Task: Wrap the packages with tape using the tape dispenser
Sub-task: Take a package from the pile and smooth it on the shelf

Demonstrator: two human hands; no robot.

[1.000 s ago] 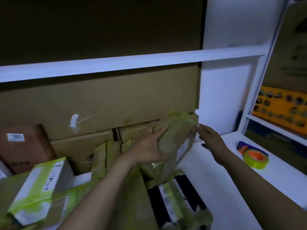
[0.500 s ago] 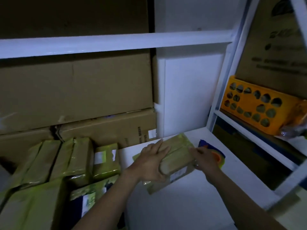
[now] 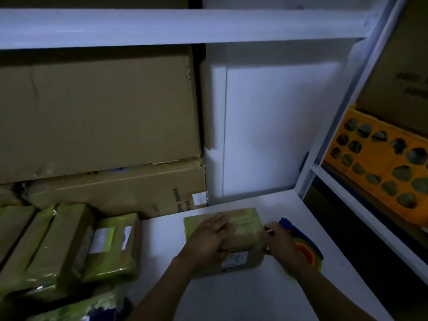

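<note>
Brown package lying on white shelf; pressed under flat-fingered left hand, gripped at end by right hand.

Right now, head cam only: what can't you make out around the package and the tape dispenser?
All head view:
- tape dispenser: the right hand covers most of it; blade and tape end hidden.
- right-hand fingers: blurred; whether they grip the package is unclear.
- label on the package: too small and blurred to read.
- wrapped packages at lower left: cut off by the frame edges.
</note>
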